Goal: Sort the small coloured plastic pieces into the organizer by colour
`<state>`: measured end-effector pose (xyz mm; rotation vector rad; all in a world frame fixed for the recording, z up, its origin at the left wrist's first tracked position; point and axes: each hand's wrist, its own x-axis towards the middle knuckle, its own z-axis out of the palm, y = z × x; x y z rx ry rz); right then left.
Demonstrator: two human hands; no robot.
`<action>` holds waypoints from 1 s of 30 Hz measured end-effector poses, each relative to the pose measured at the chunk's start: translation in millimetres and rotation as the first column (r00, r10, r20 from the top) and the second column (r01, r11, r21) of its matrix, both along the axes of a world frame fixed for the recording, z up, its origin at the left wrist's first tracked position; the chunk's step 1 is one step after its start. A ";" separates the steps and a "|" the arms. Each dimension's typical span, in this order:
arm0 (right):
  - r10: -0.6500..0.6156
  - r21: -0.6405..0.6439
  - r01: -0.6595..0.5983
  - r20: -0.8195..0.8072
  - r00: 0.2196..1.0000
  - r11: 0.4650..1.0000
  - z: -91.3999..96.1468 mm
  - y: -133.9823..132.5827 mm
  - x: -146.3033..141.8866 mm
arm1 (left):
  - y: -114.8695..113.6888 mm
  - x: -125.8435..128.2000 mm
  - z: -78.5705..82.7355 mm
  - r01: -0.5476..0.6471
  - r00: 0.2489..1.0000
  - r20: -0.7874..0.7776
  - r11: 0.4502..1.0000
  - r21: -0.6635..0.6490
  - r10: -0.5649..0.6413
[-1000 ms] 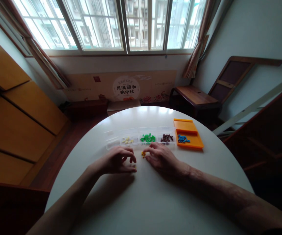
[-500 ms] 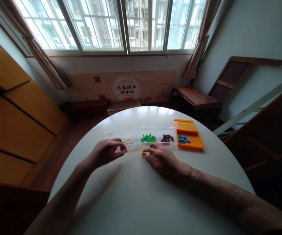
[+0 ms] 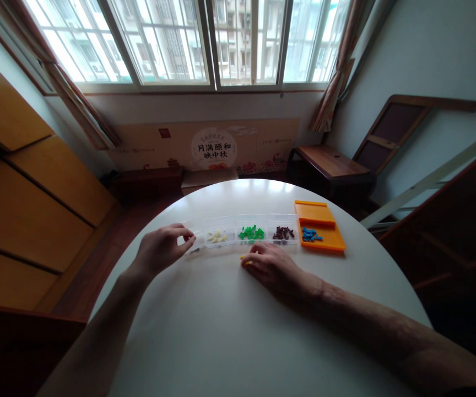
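Note:
My left hand (image 3: 162, 248) is at the leftmost clear plastic compartment (image 3: 196, 240), its thumb and fingertips pinched together by the near left side. Whatever those fingertips may hold is too small to make out. On the white table, my right hand (image 3: 271, 266) has its fingers closed around small yellow pieces (image 3: 243, 260), most of which it hides. Just beyond the hands, a row of clear compartments holds pale yellow pieces (image 3: 217, 237), green pieces (image 3: 252, 234) and dark brown pieces (image 3: 283, 234).
At the row's right end lies an orange tray (image 3: 333, 241) with blue pieces (image 3: 311, 235) inside and an orange lid part (image 3: 311, 211) behind it. The round white table (image 3: 221, 331) has its far edge towards the window. A wooden stool (image 3: 333, 161) stands beyond it.
My left hand has moved left and slightly away from me, to the leftmost compartment. My right hand's fingers have drawn in over the yellow pieces, which now show less.

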<state>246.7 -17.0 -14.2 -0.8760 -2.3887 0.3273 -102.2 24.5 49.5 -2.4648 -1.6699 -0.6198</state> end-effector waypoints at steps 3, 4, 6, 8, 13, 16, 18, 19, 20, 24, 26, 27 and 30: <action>-0.006 -0.012 0.006 -0.031 0.999 1.000 -2.0 1.4 -0.2 | -5.9 15.7 -0.5 0.093 0.996 -0.003 0.996 -0.010 -0.093; -0.007 -0.014 0.006 -0.036 0.999 1.000 -3.1 1.9 -0.3 | -8.1 22.1 -2.0 0.138 0.990 0.004 0.990 -0.020 -0.138; -0.009 -0.010 0.009 -0.041 0.999 1.000 -5.5 3.0 -0.6 | -12.5 35.8 -6.7 0.220 0.975 0.025 0.975 -0.024 -0.220; -0.012 -0.003 0.012 -0.049 0.999 1.000 -7.2 4.1 -0.7 | -17.1 49.5 -12.8 0.319 0.947 0.056 0.948 -0.018 -0.317; -0.028 -0.074 0.013 -0.201 0.979 0.997 -6.3 6.8 0.4 | -27.8 77.9 -28.7 0.476 0.858 0.186 0.877 0.059 -0.478; -0.019 -0.149 -0.028 -0.303 0.953 0.988 -4.1 8.7 1.8 | -32.8 90.5 -34.5 0.494 0.824 0.237 0.857 0.145 -0.515; -0.009 -0.185 -0.059 -0.347 0.938 0.981 -3.2 9.6 2.7 | -35.5 97.4 -35.9 0.497 0.810 0.239 0.842 0.208 -0.536; -0.003 -0.198 -0.073 -0.361 0.932 0.977 -2.9 9.9 3.1 | -36.7 100.2 -36.0 0.496 0.805 0.234 0.834 0.241 -0.546; 0.001 -0.207 -0.085 -0.373 0.928 0.975 -2.6 10.1 3.5 | -37.8 102.7 -35.9 0.494 0.801 0.225 0.826 0.273 -0.554; 0.020 -0.209 -0.111 -0.395 0.919 0.972 -1.2 9.4 5.1 | -40.4 107.5 -35.4 0.488 0.799 0.173 0.789 0.372 -0.576; 0.027 -0.204 -0.121 -0.413 0.910 0.971 -0.1 8.9 5.7 | -40.9 107.1 -35.2 0.493 0.802 0.136 0.773 0.398 -0.581; 0.032 -0.202 -0.129 -0.426 0.904 0.971 0.4 8.8 5.8 | -41.1 106.3 -34.9 0.496 0.806 0.116 0.768 0.405 -0.581; 0.045 -0.195 -0.154 -0.469 0.882 0.969 1.4 8.8 5.3 | -41.6 103.4 -34.1 0.504 0.817 0.062 0.762 0.406 -0.573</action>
